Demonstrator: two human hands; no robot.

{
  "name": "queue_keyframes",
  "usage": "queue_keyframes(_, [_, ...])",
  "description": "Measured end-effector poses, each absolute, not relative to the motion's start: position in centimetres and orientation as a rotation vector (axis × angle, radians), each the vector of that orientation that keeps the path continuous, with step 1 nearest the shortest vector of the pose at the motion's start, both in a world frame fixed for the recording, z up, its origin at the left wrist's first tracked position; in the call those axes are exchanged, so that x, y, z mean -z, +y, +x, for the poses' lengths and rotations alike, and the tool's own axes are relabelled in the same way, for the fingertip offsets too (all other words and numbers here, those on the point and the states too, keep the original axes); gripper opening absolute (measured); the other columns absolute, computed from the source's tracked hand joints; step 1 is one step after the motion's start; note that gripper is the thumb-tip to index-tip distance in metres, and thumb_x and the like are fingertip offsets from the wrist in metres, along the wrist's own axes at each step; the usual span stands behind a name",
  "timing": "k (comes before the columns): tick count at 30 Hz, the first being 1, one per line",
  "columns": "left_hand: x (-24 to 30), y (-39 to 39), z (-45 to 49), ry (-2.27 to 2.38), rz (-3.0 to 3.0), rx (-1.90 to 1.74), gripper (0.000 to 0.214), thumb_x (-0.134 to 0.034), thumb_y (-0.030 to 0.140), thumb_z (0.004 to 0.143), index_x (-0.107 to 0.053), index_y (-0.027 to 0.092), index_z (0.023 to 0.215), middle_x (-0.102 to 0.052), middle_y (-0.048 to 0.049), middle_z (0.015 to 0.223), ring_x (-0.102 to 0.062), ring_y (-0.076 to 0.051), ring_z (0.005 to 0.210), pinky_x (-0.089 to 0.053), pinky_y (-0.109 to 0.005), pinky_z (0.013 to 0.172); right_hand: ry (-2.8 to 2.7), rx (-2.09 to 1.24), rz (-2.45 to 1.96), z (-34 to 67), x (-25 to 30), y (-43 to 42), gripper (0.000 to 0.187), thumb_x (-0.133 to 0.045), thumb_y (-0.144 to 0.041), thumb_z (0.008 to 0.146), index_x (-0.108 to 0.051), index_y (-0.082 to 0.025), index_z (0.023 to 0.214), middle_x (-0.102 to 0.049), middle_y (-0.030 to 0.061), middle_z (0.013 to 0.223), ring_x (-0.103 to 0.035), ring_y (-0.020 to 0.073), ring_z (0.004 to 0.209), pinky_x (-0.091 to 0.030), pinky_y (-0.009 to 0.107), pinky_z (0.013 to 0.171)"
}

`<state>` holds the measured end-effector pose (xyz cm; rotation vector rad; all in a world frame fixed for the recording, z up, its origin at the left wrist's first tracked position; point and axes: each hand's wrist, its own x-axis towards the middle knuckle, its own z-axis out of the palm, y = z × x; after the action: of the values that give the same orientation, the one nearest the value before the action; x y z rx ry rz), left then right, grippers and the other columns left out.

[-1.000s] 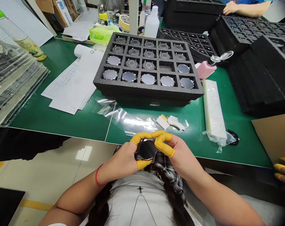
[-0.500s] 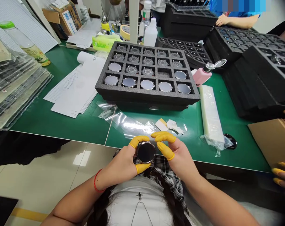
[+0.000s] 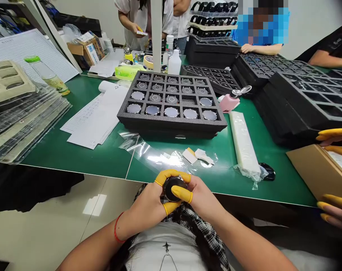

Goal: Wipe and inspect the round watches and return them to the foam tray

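Both my hands hold one round dark disc-shaped part (image 3: 172, 185) just below the near edge of the green table (image 3: 75, 150). My left hand (image 3: 148, 205), with yellow finger cots, grips the part from the left and underneath. My right hand (image 3: 197, 195) closes on it from the right, its thumb lying across the part's face. Straight ahead on the table sits a black foam tray (image 3: 171, 116) whose cells hold several round parts, some with shiny faces up.
Clear plastic film (image 3: 154, 154), small paper scraps (image 3: 199, 155) and a long wrapped white block (image 3: 243, 141) lie near the tray. Papers (image 3: 94, 116) and stacked clear trays (image 3: 21, 113) sit left, black foam trays (image 3: 301, 105) right. Another person's yellow-cotted fingers hold a tan box (image 3: 315, 171). People stand behind.
My right thumb and fingers have closed over the part's face, which was uncovered before. The view has tilted up, showing more of the far table and the people.
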<state>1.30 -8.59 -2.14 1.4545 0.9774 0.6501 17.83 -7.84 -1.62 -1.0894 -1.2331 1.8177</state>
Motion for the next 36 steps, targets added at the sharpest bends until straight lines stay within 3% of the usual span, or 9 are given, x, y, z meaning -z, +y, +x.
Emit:
queue_keyframes(7, [1.6, -10.3, 1.5, 0.958, 1.395, -0.652, 0.053, -0.069, 0.02, 0.079, -0.046, 0.026, 0.127, -0.063, -0.0032, 0.118, -0.065, -0.017, 0.095, -0.054, -0.028, 0.083, -1.063, -1.796, -1.157, 17.9, 2.4, -9.5, 0.043, -0.07, -0.058, 0.072, -0.063, -0.017, 0.061, -0.054, -0.0014, 0.063, -0.046, 0.0134, 0.065, -0.04, 0.027, 0.065])
queue_keyframes(12, [1.0, -11.9, 1.5, 0.937, 1.263, -0.635, 0.058, -0.071, 0.018, 0.076, -0.045, 0.025, 0.127, -0.064, -0.0019, 0.111, -0.064, -0.016, 0.094, -0.053, -0.028, 0.083, -0.918, -1.644, -1.325, 18.6, 2.3, -11.2, 0.054, -0.063, -0.072, 0.07, -0.071, -0.018, 0.07, -0.066, 0.0032, 0.076, -0.055, 0.0195, 0.079, -0.042, 0.032, 0.078])
queue_keyframes(17, [1.1, -13.7, 1.3, 0.896, 1.259, -0.623, 0.058, -0.069, 0.017, 0.077, -0.042, 0.024, 0.127, -0.064, -0.0015, 0.104, -0.064, -0.015, 0.086, -0.053, -0.027, 0.075, -1.084, -1.801, -1.114, 18.4, 1.0, -13.4, 0.031, -0.072, -0.049, 0.074, -0.075, -0.019, 0.082, -0.069, 0.0018, 0.078, -0.056, 0.0179, 0.078, -0.042, 0.032, 0.079])
queue_keyframes(22, [1.5, -15.9, 1.2, 0.916, 1.43, -0.697, 0.058, -0.068, 0.017, 0.077, -0.043, 0.025, 0.128, -0.062, -0.0053, 0.118, -0.065, -0.018, 0.094, -0.054, -0.03, 0.079, -0.879, -1.756, -1.099, 17.0, 0.8, -15.9, 0.021, -0.075, -0.038, 0.071, -0.074, -0.02, 0.081, -0.068, 0.0002, 0.075, -0.056, 0.0168, 0.077, -0.042, 0.029, 0.079])
queue_keyframes(30, [1.4, -19.7, 0.8, 1.079, 1.728, -0.709, 0.042, -0.066, 0.022, 0.08, -0.056, 0.021, 0.121, -0.067, -0.0097, 0.115, -0.067, -0.026, 0.1, -0.051, -0.034, 0.088, -0.76, -1.73, -1.041, 15.4, 1.0, -18.9, 0.023, -0.079, -0.038, 0.065, -0.072, -0.02, 0.078, -0.067, -0.0011, 0.072, -0.054, 0.0146, 0.071, -0.04, 0.026, 0.07])
queue_keyframes(36, [1.6, -20.2, 0.6, 0.939, 1.628, -0.725, 0.054, -0.067, 0.022, 0.08, -0.045, 0.021, 0.13, -0.067, -0.0088, 0.112, -0.068, -0.023, 0.096, -0.055, -0.033, 0.083, -0.907, -1.791, -1.049, 15.2, 1.0, -19.8, 0.028, -0.079, -0.037, 0.066, -0.072, -0.018, 0.086, -0.068, 0.0, 0.075, -0.057, 0.0153, 0.072, -0.042, 0.027, 0.07])
